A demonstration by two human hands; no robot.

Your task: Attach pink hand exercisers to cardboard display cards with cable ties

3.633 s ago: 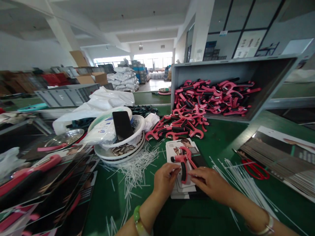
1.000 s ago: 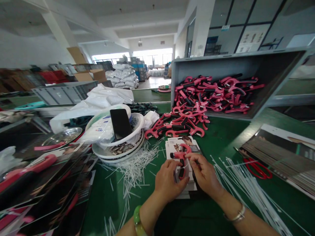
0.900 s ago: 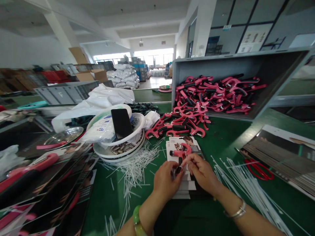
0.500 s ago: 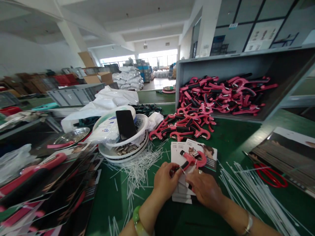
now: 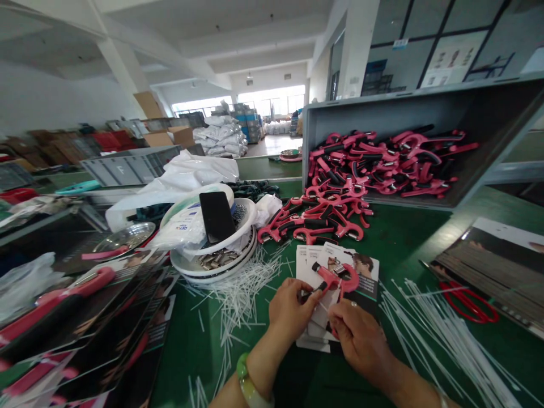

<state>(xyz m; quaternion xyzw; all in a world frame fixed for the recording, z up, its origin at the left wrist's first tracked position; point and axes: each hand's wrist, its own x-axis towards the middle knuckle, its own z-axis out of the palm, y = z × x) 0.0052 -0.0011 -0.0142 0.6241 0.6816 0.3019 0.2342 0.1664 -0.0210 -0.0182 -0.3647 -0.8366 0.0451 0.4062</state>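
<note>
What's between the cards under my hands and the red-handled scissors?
White cable ties, loosely bunched on the green tabletop, as the head view shows.

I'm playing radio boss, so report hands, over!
Left grip holding hand strengthener. Right grip close by, hold unclear. Printed cards underneath. Red-handled scissors off right, not blocking.

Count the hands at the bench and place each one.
2: the left hand is gripping the pink tool; the right hand is just on that tool's near side. No other hands show.
</note>
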